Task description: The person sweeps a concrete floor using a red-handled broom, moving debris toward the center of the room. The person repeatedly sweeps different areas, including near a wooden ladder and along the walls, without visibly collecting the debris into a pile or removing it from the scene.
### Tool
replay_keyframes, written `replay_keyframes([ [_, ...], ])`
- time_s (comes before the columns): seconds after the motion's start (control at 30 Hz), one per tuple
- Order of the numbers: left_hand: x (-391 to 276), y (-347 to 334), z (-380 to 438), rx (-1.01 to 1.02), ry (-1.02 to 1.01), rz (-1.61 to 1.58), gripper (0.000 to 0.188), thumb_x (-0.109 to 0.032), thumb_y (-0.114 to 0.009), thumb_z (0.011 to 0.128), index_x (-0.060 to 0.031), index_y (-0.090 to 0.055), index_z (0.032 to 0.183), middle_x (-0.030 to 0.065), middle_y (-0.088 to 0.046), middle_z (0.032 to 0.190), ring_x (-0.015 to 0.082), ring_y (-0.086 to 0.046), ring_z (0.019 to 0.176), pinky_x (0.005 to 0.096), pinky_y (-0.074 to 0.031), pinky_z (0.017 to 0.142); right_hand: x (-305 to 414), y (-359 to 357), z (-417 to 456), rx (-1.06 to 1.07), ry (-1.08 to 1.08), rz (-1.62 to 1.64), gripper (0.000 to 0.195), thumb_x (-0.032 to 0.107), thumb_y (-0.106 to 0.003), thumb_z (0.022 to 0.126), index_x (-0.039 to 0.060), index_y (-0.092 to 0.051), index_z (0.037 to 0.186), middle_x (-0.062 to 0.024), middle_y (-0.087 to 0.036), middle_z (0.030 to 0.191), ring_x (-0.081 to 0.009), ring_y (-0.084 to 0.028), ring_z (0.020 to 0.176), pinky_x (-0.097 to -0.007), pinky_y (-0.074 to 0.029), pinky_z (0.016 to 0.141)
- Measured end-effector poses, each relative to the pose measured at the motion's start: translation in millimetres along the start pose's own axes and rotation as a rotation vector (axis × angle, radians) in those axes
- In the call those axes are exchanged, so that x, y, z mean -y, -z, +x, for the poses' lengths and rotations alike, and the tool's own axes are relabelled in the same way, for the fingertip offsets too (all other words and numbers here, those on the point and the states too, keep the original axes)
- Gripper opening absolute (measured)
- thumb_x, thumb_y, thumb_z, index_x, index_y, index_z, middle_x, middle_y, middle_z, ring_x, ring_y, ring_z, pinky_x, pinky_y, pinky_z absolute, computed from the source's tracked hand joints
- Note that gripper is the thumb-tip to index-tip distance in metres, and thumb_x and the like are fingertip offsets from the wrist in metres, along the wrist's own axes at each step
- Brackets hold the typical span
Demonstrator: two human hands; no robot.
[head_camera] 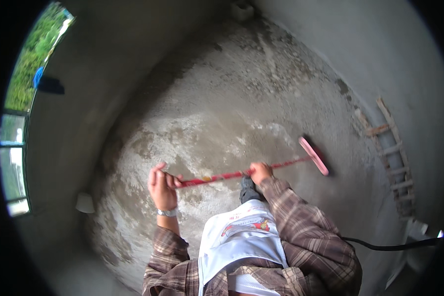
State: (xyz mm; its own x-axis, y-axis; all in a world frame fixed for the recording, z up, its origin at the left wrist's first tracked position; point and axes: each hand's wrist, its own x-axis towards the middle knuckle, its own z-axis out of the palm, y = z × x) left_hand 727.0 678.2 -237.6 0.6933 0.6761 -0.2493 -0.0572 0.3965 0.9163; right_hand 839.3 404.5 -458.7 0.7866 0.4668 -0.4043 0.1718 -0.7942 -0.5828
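Observation:
A broom with a red handle (222, 177) lies slantwise across the space in front of me. My right hand (261, 172) is closed round the handle at about its middle. My left hand (165, 185) holds the near end, its fingers loosely bent and partly raised. The pink broom head (313, 156) is out to the right over the concrete floor (222, 125), slightly blurred; whether it touches the floor I cannot tell. Just below my right hand a dark shoe (248, 190) shows beyond the white printed apron (240, 236).
A wooden ladder (401, 170) is by the right wall. A black hose or cable (392, 247) runs at the lower right. Rubble (277, 66) covers the far floor, with a block (242, 10) in the corner. At left are a window (13, 166) and a whitish object (85, 202).

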Motion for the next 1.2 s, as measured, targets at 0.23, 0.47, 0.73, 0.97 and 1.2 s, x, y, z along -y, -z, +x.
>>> replay_keyframes([
  [0.23,-15,78,-56,-0.144,0.133,-0.130,0.022,-0.015,-0.045,0.099,0.0005,-0.055,0.113,0.0015,-0.045,0.058,0.0184,-0.056,0.055,0.0412,-0.055,0.077,42,-12,-22,0.158,0.079,-0.117,0.010,0.004,-0.063,0.070,0.0115,-0.065,0.075,-0.0121,-0.065,0.081,-0.0358,-0.059,0.087,-0.0462,-0.047,0.075],
  [0.47,-170,170,-40,-0.120,-0.484,0.034,0.026,-0.013,-0.043,0.098,0.0039,-0.053,0.115,0.0008,-0.043,0.054,0.0143,-0.052,0.049,0.0371,-0.055,0.070,267,-89,68,0.148,0.554,0.043,0.008,0.003,-0.060,0.074,0.0102,-0.062,0.076,-0.0124,-0.063,0.082,-0.0362,-0.057,0.086,-0.0457,-0.047,0.075],
  [0.73,-296,304,-39,-0.421,-0.828,0.172,0.026,-0.011,-0.040,0.099,0.0025,-0.052,0.117,-0.0007,-0.042,0.056,0.0111,-0.047,0.047,0.0310,-0.050,0.062,536,-211,100,0.374,0.928,-0.038,0.009,0.012,-0.061,0.077,0.0113,-0.066,0.085,-0.0125,-0.065,0.089,-0.0340,-0.059,0.092,-0.0460,-0.048,0.081],
  [0.97,-344,388,-51,-0.890,-0.837,0.259,0.029,-0.013,-0.039,0.099,0.0034,-0.048,0.122,-0.0010,-0.041,0.055,0.0102,-0.046,0.050,0.0309,-0.050,0.066,697,-319,89,0.586,1.142,0.022,0.010,0.017,-0.064,0.076,0.0140,-0.067,0.085,-0.0091,-0.065,0.087,-0.0310,-0.059,0.094,-0.0459,-0.050,0.078],
  [1.2,-325,420,9,-1.120,-0.701,0.324,0.030,-0.015,-0.038,0.101,0.0037,-0.046,0.123,-0.0006,-0.040,0.059,0.0096,-0.044,0.055,0.0326,-0.049,0.075,766,-406,130,0.784,1.177,0.050,0.009,0.015,-0.065,0.074,0.0142,-0.067,0.083,-0.0073,-0.065,0.087,-0.0287,-0.058,0.099,-0.0463,-0.049,0.080],
])
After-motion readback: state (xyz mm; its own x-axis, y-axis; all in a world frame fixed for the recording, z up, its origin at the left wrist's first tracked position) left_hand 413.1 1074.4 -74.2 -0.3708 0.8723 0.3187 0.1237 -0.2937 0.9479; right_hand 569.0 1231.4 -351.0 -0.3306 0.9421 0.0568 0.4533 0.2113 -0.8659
